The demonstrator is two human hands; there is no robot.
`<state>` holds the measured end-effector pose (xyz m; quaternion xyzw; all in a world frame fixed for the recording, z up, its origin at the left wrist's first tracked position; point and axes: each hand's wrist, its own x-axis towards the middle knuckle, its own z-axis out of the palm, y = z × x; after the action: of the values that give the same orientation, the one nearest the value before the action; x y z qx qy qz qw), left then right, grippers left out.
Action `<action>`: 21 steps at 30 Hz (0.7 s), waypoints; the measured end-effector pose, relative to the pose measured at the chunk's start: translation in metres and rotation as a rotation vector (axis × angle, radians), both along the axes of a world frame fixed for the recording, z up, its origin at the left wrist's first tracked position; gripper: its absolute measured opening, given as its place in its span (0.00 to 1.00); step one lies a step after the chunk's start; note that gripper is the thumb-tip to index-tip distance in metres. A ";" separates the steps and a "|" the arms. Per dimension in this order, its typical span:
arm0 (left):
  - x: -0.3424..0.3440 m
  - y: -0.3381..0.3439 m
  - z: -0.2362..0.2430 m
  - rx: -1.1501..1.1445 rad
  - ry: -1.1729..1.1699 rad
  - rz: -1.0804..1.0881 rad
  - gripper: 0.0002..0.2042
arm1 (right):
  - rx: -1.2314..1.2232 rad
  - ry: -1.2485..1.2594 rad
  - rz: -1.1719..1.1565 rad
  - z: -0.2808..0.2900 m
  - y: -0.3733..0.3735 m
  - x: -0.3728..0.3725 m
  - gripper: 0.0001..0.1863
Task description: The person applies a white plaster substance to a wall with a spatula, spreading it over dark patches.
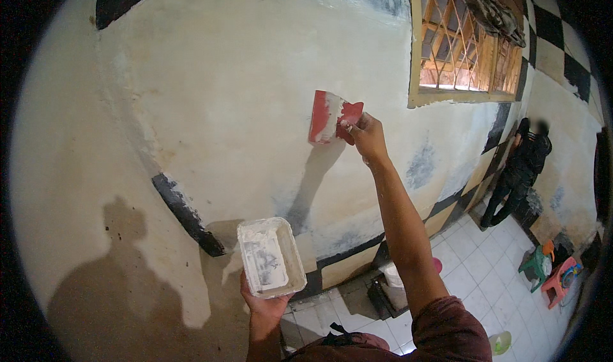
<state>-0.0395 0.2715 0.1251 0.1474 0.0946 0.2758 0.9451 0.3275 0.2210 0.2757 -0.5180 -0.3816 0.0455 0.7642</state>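
Gripping red scraper (332, 118) by its right end with right hand (369, 137), pinching firmly between thumb and fingers, no slack visible. Held out against or just off pale wall (223, 94), below and left of barred window (466, 49); cannot tell contact from this angle. Turned with straight edge leftward, away from the fingers, presumably to leave that whole edge free to meet the surface. Smeared with white paste across the middle. Pinched at the end, likely for easy changes of blade angle.

Supporting shallow tray (290, 260) from below with left hand (265, 303), partly curled round the base; cannot tell exact finger spread underneath. Cupped rather than pinched, probably to carry the weight and leave rim and mouth clear for the scraper. Tipped with mouth toward the camera, showing white paste (271, 269) inside. Set low and left of the scraper, near the wall, likely for a short reach between the two and to catch drips.

Also noting another person (523, 164) in dark clothes at far right, plus green stool (535, 269) and red stool (557, 285) on tiled floor (469, 269), well apart from both hands, maybe parked out of the way.
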 end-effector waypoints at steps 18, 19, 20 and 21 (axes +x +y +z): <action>0.018 -0.004 0.005 -0.023 -0.044 -0.036 0.31 | -0.679 -0.296 -0.797 0.018 0.009 0.015 0.18; 0.016 -0.005 0.001 -0.029 -0.076 -0.037 0.31 | -0.677 -0.301 -0.829 0.015 -0.001 0.021 0.19; 0.012 -0.012 0.004 -0.040 -0.086 -0.030 0.31 | -0.675 -0.316 -0.866 0.016 -0.013 0.029 0.19; 0.005 -0.019 0.009 -0.002 -0.068 0.047 0.31 | -0.696 -0.335 -0.845 0.014 -0.028 0.035 0.19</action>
<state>-0.0349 0.2520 0.1341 0.1347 0.0664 0.3026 0.9412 0.3624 0.1929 0.2895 -0.8468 -0.2195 -0.2239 0.4297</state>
